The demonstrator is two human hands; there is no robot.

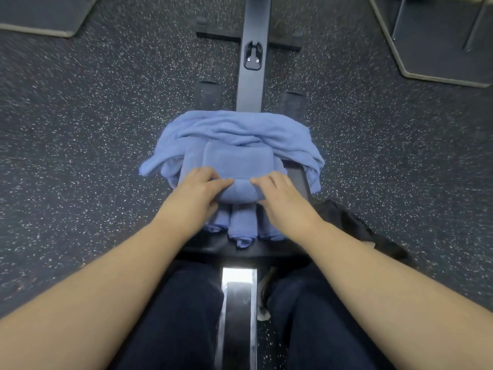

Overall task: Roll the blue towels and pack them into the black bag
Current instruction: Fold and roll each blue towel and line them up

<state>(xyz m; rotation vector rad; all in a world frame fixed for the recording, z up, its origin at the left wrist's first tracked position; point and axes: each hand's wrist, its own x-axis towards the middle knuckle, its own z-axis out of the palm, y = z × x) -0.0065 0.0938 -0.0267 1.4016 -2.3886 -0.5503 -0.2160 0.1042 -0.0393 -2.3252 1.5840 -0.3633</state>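
Observation:
A blue towel lies folded flat on the black seat of a bench, its near end curled into a thick roll. My left hand and my right hand grip that roll from either side, fingers curled over its top. Rolled blue towels, three at least, lie side by side just below the roll, partly under my wrists. Loose unrolled blue towels are heaped behind. The black bag sits crumpled on the floor right of the seat, half hidden by my right forearm.
The bench's dark rail runs away from me, and its shiny rail passes between my dark-trousered legs. Speckled rubber floor surrounds it. Grey machine bases stand at the top left and top right.

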